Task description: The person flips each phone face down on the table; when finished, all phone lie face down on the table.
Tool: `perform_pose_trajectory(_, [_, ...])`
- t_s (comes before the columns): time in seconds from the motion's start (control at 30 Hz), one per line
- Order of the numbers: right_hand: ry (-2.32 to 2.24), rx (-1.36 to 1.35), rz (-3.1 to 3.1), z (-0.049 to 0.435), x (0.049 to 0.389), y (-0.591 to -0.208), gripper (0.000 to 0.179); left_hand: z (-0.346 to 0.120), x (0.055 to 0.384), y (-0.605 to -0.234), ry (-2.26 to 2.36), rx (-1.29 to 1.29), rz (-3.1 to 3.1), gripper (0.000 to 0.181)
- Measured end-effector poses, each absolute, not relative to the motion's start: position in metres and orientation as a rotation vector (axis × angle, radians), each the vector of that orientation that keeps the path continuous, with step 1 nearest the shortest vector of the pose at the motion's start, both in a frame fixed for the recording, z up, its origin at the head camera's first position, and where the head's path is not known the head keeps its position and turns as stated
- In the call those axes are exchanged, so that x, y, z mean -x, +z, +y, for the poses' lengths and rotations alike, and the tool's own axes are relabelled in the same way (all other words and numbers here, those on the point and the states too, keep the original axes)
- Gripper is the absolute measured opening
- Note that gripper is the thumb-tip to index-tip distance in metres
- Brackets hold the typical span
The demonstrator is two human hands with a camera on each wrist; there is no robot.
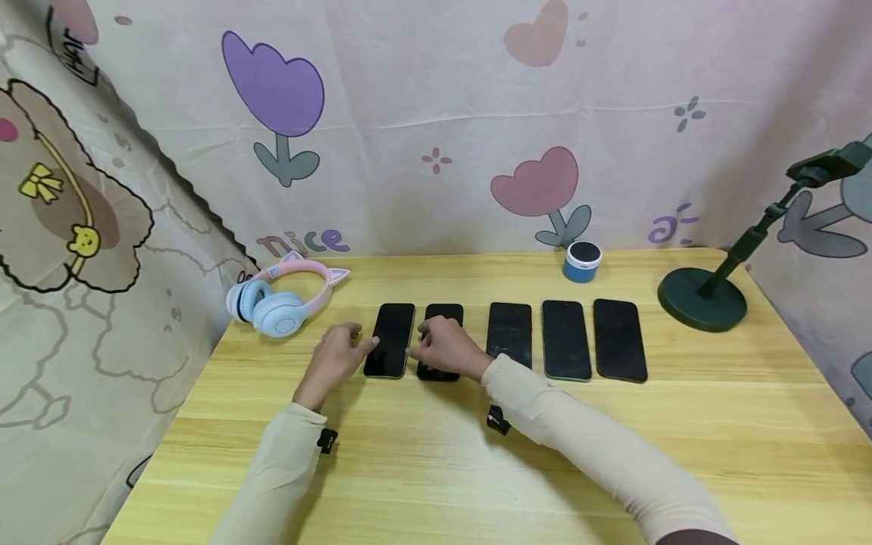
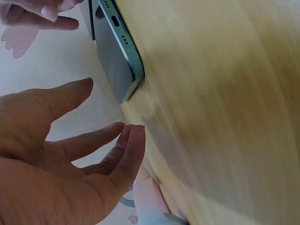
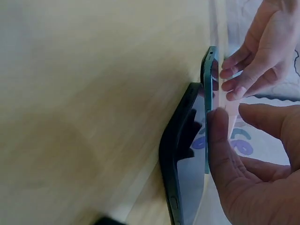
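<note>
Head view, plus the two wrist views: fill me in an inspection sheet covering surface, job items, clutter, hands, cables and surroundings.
Surface: light wood-grain table.
Job items: five phones in one row, lying flat, screens up and dark; a wider gap separates the second and third from the left.
Clutter: cat-eared headphones left of the row; blue-and-white cylinder and dark green stand behind it.
Left hand: left hand beside the leftmost phone, gripping nothing.
Right hand: right hand over the second phone from the left, gripping nothing; contact cannot be told.
Cables: nothing seen.
Surroundings: patterned cloth behind the table and along its left.
</note>
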State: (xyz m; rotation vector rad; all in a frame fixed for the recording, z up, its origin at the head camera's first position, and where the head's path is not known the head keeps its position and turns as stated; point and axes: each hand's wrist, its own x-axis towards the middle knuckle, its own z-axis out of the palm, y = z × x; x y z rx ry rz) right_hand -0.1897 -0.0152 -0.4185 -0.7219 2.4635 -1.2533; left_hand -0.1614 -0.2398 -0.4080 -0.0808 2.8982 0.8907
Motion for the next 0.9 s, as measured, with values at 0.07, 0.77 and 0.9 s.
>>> perform_pose_trajectory(0.07, [-1.265, 0.667, 2.437, -0.019, 0.192, -0.419, 0.027, -0.239, 0.163, -0.410, 0.901, 0.104, 2.877, 0.056])
perform_pose_trajectory(0.77, [-1.148, 0.446, 2.518, -0.051, 0.204, -0.418, 0.032, -0.233, 0.168, -0.416, 0.925, 0.244, 2.844, 0.042])
perform_pose_trajectory(0.9, [-1.122, 0.457, 2.543, -0.055, 0.203, -0.418, 0.023, -0.233, 0.168, -0.417, 0.942, 0.286, 2.830, 0.041])
